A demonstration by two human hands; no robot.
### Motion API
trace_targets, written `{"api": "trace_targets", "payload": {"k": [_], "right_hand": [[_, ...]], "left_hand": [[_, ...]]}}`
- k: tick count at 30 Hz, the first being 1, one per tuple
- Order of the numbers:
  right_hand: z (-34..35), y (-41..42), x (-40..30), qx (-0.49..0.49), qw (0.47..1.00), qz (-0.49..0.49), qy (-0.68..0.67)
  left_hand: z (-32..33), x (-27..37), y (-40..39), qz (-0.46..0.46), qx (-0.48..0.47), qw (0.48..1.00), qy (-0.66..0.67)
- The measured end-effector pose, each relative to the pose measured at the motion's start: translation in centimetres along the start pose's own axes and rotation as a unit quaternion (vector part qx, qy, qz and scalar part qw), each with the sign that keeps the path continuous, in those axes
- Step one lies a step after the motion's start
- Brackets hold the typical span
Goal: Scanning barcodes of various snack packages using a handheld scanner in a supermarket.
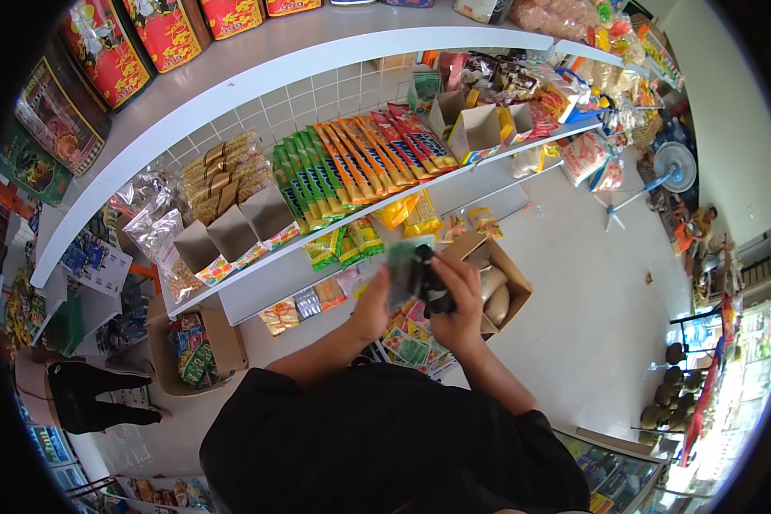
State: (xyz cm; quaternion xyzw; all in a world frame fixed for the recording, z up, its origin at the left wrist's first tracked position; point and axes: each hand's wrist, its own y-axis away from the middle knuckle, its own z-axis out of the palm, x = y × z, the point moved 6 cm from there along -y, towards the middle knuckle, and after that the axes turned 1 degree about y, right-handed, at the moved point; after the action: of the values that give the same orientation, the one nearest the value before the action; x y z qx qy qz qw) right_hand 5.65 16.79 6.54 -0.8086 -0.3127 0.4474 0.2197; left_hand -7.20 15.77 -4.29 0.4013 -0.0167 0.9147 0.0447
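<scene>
My right hand grips a black handheld device, whose exact kind I cannot tell. My left hand is at a blurred, clear and greenish packet close against the device. Both hands are in front of the lower shelf, above a stack of colourful printed packets. Beyond them, green, orange and red snack sticks stand in a row on the middle shelf. Green and yellow packets lie on the shelf below, just past my left hand.
An open cardboard box with brown packages stands right of my hands. Another carton of small packets is at left, near a person standing behind. Large red tins line the top shelf. A white fan stands farther right.
</scene>
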Motion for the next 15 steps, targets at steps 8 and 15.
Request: {"api": "trace_targets", "payload": {"k": [8, 15], "right_hand": [[4.9, 4.4, -0.2, -0.148, 0.988, 0.004, -0.05], [3.4, 1.6, 1.1, -0.037, 0.992, 0.064, -0.1]], "left_hand": [[-1.3, 3.2, -1.0, 0.045, 0.03, 0.996, 0.064], [-3.8, 3.5, -1.9, 0.002, 0.034, 0.999, -0.013]]}}
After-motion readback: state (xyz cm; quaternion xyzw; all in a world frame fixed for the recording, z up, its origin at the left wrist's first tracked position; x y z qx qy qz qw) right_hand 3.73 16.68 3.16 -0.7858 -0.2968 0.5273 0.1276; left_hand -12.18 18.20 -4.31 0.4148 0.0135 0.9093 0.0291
